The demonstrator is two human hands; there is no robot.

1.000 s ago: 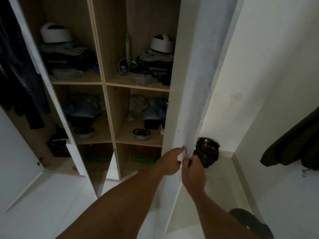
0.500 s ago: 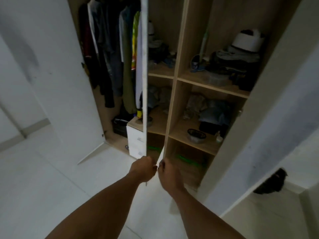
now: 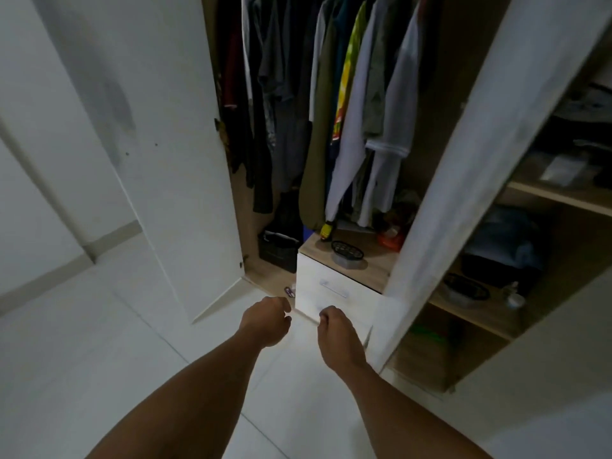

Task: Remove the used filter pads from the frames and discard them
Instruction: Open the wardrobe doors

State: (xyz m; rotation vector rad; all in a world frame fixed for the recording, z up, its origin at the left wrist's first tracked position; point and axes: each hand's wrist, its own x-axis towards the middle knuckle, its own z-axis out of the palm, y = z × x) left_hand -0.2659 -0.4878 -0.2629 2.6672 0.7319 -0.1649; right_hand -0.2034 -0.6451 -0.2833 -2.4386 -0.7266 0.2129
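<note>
White tile floor (image 3: 99, 359) lies beneath two bare forearms that extend forward, side by side. The left hand (image 3: 265, 321) is palm-down with its fingers curled under. The right hand (image 3: 337, 336) is likewise curled, with its knuckles just in front of the lower drawer front. The hands are apart. Fingertips are hidden on both, so it cannot be told whether either hand pinches anything. Filter pads and frames cannot be made out.

Beyond the hands stands a white two-drawer unit (image 3: 334, 293) inside an open wardrobe. On its wood-grain top rests an oval container with a dark mesh lid (image 3: 347, 255). A black box (image 3: 278, 250) sits on the wardrobe floor to its left. Hanging garments (image 3: 347, 111) fill the space above.

The left wardrobe door (image 3: 185, 160) is swung wide. A second white door (image 3: 480, 160) stands edge-on at the right. Behind it, wooden shelves hold a second mesh-lidded container (image 3: 465, 289), a small bottle (image 3: 512, 294) and folded clothing (image 3: 506, 243).
</note>
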